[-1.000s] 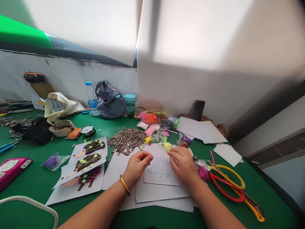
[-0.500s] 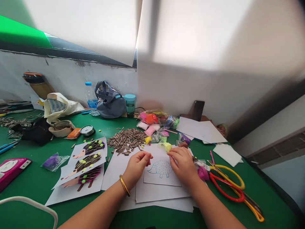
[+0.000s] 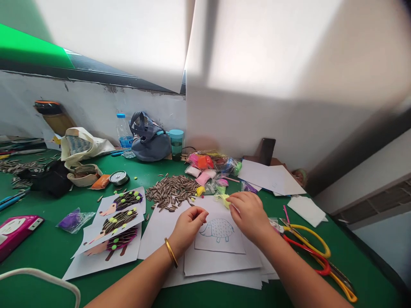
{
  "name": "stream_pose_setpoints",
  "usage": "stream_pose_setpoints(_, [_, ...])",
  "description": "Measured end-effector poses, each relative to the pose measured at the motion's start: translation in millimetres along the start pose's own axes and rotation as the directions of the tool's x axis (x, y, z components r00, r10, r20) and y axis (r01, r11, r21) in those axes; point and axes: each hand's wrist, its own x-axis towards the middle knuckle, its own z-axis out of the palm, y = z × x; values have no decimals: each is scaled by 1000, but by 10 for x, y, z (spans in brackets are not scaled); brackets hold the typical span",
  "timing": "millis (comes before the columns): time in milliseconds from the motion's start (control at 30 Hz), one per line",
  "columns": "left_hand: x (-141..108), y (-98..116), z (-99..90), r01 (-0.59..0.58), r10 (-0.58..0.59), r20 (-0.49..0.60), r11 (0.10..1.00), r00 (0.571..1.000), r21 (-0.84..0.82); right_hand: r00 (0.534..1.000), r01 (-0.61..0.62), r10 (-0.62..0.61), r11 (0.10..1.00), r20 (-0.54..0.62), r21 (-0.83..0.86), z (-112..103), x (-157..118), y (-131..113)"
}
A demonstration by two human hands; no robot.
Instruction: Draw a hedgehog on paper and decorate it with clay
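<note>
My left hand hovers over the left edge of a small sheet, its thumb and fingers pinched together; whatever may be between them is too small to see. On that sheet is a blue line drawing of a hedgehog. My right hand is curled above the sheet's right side, its fingertips at a bag of pale yellow clay. Larger white sheets lie beneath the drawing. Behind my left hand is a pile of striped sunflower seeds.
Left lie hedgehog pictures covered with seeds and green dots, and a bag of purple clay. Scissors with red and yellow handles sit to the right. Bagged coloured clay, a blue bag and a phone are along the wall.
My right hand has moved slightly up, its fingertips closing in at the yellow clay bag. My left hand stays pinched near the drawing. The view has shifted slightly.
</note>
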Motion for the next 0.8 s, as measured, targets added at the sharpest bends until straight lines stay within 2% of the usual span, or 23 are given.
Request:
stream_pose_setpoints(67, [1, 1, 4, 7, -7, 0, 1000, 1000, 4, 994, -68, 76, 993, 74, -99, -29, 249, 152])
stream_pose_setpoints(133, [1, 2, 8, 16, -16, -2, 1000, 1000, 0, 967, -171, 206, 961, 149, -218, -15, 552, 342])
stream_pose_setpoints(167, [2, 1, 10, 19, -19, -5, 1000, 1000, -4, 960, -197, 237, 950, 149, -243, 9, 710, 435])
stream_pose_setpoints(267, [2, -7, 12, 19, -19, -4, 1000, 1000, -17, 954, -217, 265, 934, 143, -283, 138, 1137, 647])
stream_pose_setpoints(367, [-1, -15, 9, 22, -22, 2, 1000, 1000, -6, 955, -188, 248, 930, 161, -316, 304, 1430, 724])
stream_pose_setpoints(533, [-6, -27, 1, 34, -34, 5, 999, 999, 2, 957, -128, 210, 924, 201, -359, 471, 1647, 727])
stream_pose_setpoints(800, [-4, -56, 2, 36, -36, 4, 999, 999, 2, 935, -31, 136, 952, 328, -305, 479, 1757, 831])
